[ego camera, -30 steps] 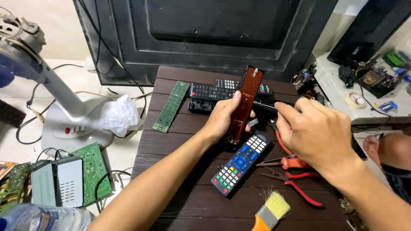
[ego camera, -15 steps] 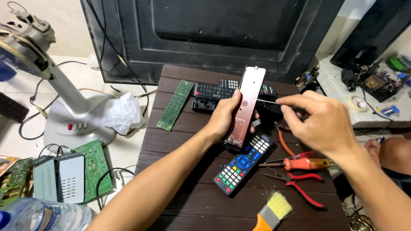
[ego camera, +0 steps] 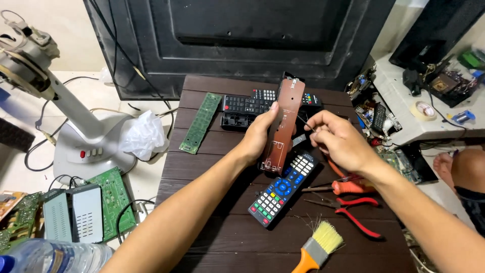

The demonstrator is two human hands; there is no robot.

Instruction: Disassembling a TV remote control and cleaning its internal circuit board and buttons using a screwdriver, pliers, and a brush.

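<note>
Brown circuit board — long, narrow, copper-coloured, still seated in a black remote shell — stands nearly upright above a dark wooden table. The left hand clamps its lower half; the right hand pinches a thin tool — tip beside the board's right edge.

One view only, from a camera on the person's head, tilted steeply down and forward over a dark wooden table that fills the lower centre. It sits close: both forearms enter from 6 and 4 o'clock, the left hand and right hand meeting near frame centre. A large black panel closes off 12 o'clock, floor clutter spreads toward 9 o'clock, a white shelf sits at 2 o'clock. No second view shares the scene.
</note>
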